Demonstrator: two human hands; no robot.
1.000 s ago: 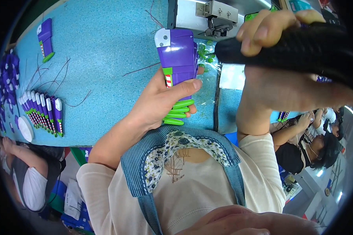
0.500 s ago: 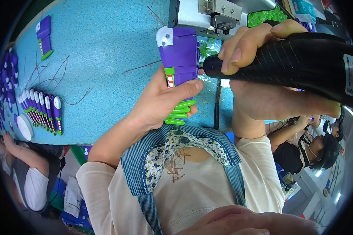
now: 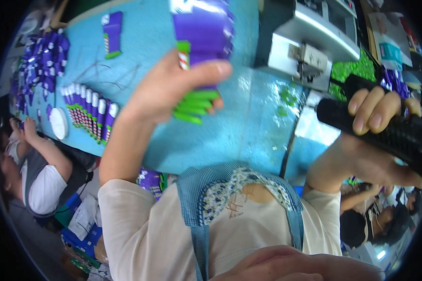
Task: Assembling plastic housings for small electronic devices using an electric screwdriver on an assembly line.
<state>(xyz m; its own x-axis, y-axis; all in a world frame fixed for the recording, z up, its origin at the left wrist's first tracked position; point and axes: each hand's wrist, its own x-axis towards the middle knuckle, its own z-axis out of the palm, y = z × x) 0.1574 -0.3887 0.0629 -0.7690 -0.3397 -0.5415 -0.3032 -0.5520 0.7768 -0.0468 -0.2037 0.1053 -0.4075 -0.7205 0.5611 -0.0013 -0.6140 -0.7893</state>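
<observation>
My left hand, smeared by motion, grips a purple, white and green toy arm. The thumb lies across it, and its green fingers stick out below my palm. Off to the right, my right hand wraps round a black electric screwdriver, well apart from the toy arm. Its bit cannot be made out. Another purple toy arm lies at the far left of the blue table. Nearer, a row of similar pieces stands side by side with thin wires by them.
A grey machine with a metal fixture stands at the back right, beside a heap of green pieces. Purple parts pile up at the left near a white round lid. Co-workers sit at left and right.
The screwdriver has come away from the toy arm and moved right and down with my right hand. My left hand has carried the toy arm up and leftward. The view has shifted.
</observation>
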